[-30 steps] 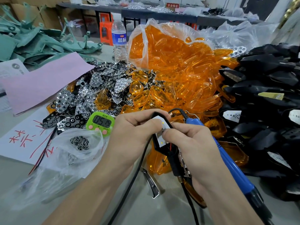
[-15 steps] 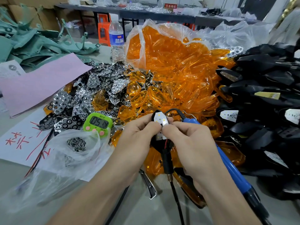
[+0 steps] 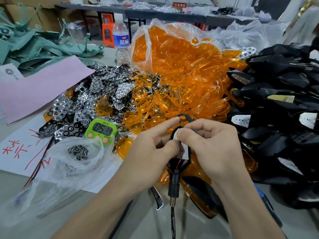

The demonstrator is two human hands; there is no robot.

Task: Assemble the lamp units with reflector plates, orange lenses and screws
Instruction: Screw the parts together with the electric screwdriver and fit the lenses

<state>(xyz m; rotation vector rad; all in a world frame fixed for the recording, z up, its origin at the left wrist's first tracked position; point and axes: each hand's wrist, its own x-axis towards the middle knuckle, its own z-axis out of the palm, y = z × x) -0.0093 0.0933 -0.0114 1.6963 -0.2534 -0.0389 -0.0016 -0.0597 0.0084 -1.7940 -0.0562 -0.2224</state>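
Lamp unit point(image 3: 174, 171), upright at near centre in front of the orange lenses point(image 3: 181, 75), gripped by the left hand point(image 3: 151, 152) and pinched at its white board point(image 3: 184, 153) by the right hand point(image 3: 212, 145): uneven pressure could tilt the board or trap the red wire point(image 3: 179, 164).

Lamp unit point(image 3: 179, 163) largely covered, edges cut off

Most of the lamp unit is hidden under the pinching fingers of the left hand point(image 3: 151, 152) and right hand point(image 3: 212, 147). Its cable point(image 3: 172, 221) is cut off at the near edge. A blue tool point(image 3: 264, 199) is mostly hidden behind the right forearm. The near-left plastic bag point(image 3: 51, 178) is blurred.
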